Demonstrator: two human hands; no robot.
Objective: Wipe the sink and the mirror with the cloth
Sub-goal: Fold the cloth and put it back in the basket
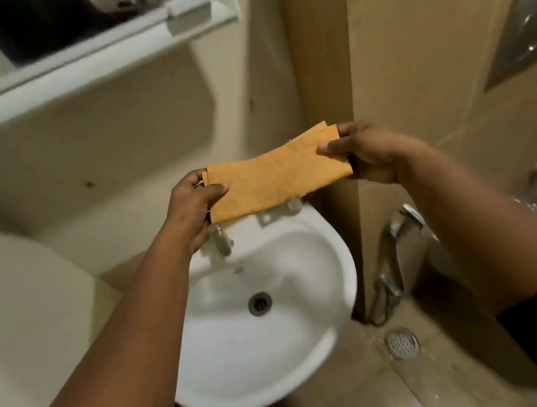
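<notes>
An orange cloth [274, 177], folded into a flat strip, is stretched between both hands above the back of the white sink [232, 360]. My left hand [192, 202] pinches its left end between thumb and fingers. My right hand [369, 153] pinches its right end the same way. The sink's bowl is round with a metal drain [259, 303] in the middle and a chrome tap [222, 241] at its back rim, partly hidden by the cloth. The mirror [62, 22] in a white frame hangs on the wall at the upper left.
A beige wall corner [325, 95] juts out just right of the sink. To its right are a metal flush plate [523, 33], a hand sprayer with hose [397, 241] and a floor drain [402, 342] in the tiled floor.
</notes>
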